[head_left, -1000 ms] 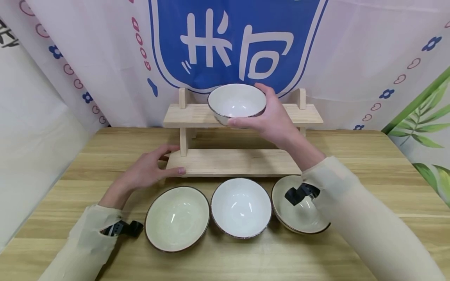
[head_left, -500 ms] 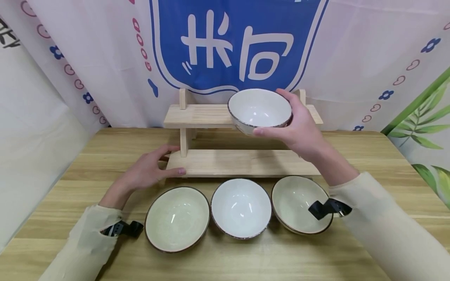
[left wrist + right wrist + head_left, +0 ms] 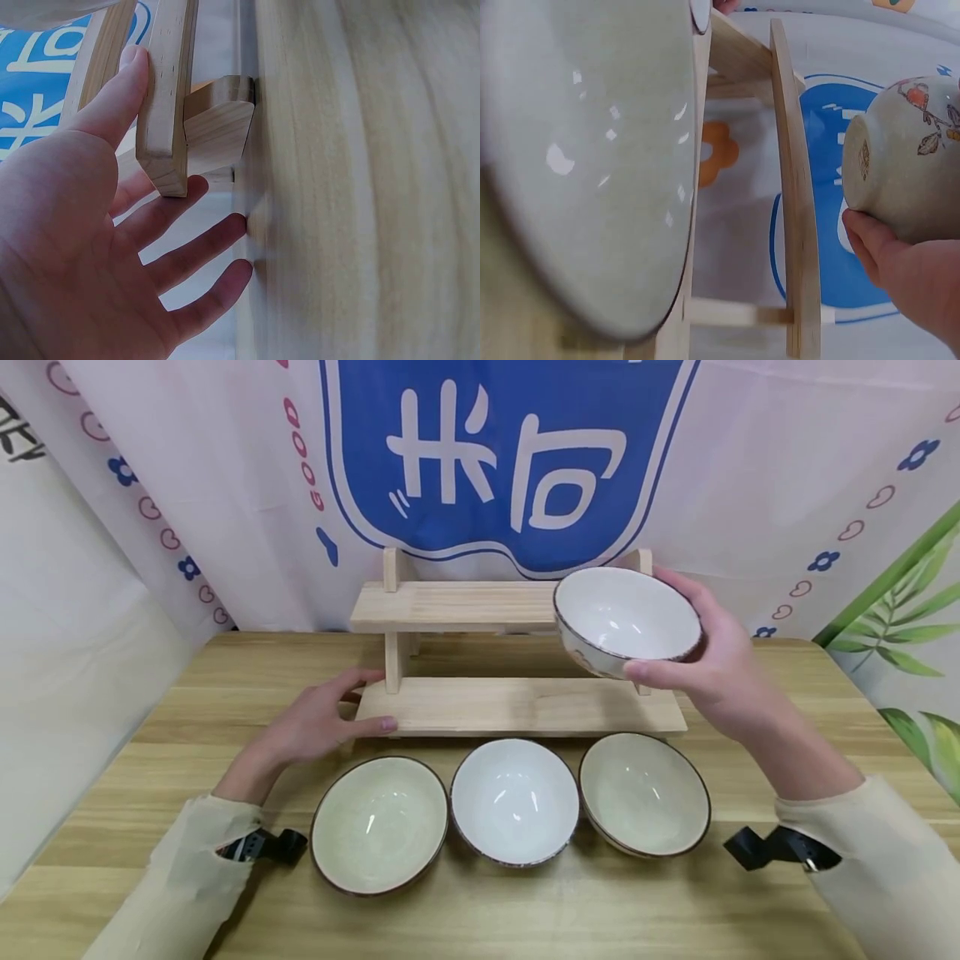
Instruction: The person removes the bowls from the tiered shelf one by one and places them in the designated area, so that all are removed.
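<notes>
My right hand (image 3: 720, 668) holds a white bowl (image 3: 626, 614) with a dark rim, thumb at its near rim and fingers on its right side. It hangs tilted in front of the upper board's right end; the right wrist view shows the floral outside of this bowl (image 3: 922, 161). At the left end of a two-tier wooden shelf (image 3: 517, 706), my left hand (image 3: 318, 714) pinches the lower board. In the left wrist view its thumb lies on one face of that board (image 3: 165, 112), with fingers on the other side.
Along the shelf's front stand a greenish bowl (image 3: 378, 827), a white bowl (image 3: 516, 803) and another greenish bowl (image 3: 645, 795) in a row on the wooden table (image 3: 525, 918). A printed curtain (image 3: 750, 485) hangs behind the shelf.
My right hand has carried the white bowl rightward and slightly down, from the middle of the upper board to its right end. My left hand stays at the shelf's left end.
</notes>
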Action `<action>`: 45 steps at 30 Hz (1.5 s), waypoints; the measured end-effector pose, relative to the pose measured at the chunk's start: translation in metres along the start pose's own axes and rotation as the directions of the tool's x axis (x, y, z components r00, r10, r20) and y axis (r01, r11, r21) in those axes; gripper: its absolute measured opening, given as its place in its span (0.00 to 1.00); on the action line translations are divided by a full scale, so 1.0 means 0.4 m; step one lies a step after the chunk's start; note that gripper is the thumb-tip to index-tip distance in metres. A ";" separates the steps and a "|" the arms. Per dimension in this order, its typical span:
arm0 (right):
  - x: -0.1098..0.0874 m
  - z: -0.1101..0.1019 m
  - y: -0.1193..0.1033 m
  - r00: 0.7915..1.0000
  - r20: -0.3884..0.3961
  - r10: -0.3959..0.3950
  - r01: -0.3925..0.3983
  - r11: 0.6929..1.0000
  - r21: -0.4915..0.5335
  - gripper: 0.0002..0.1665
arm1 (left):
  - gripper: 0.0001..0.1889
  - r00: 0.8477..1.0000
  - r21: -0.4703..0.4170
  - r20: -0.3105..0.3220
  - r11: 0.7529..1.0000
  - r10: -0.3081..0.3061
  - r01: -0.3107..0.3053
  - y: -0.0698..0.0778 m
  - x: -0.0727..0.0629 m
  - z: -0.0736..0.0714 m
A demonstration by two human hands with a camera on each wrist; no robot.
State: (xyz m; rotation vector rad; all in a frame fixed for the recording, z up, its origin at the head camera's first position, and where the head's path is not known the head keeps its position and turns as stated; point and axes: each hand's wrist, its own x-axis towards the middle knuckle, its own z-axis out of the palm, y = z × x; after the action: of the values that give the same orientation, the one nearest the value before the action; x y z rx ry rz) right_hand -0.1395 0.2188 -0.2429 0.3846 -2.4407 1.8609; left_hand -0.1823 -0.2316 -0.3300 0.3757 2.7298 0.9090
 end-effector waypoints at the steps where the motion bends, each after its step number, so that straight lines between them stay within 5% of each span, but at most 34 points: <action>1: -0.008 -0.008 0.006 1.000 -0.003 -0.011 0.011 1.000 0.026 0.59 | 0.48 1.000 0.001 0.000 1.000 0.002 -0.002 0.000 0.001 -0.001; 7: -0.056 -0.054 0.050 0.996 0.003 -0.085 0.083 0.973 0.217 0.59 | 0.47 1.000 0.002 -0.001 1.000 0.006 -0.006 0.001 0.005 -0.003; 27: -0.230 -0.204 0.217 0.986 -0.021 -0.163 0.159 0.923 0.350 0.60 | 0.48 1.000 0.001 0.001 1.000 -0.001 0.001 0.000 0.003 0.000; 45: -0.326 -0.256 0.297 0.998 -0.024 -0.065 0.068 0.982 0.176 0.58 | 0.48 1.000 0.006 0.001 1.000 -0.008 0.008 0.003 0.001 -0.002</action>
State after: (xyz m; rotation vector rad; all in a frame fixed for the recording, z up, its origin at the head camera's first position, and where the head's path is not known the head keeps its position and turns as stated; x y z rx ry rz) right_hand -0.0515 0.3677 -0.3513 0.4495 -2.2288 2.0490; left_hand -0.1829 -0.2309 -0.3290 0.3664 2.7311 0.8990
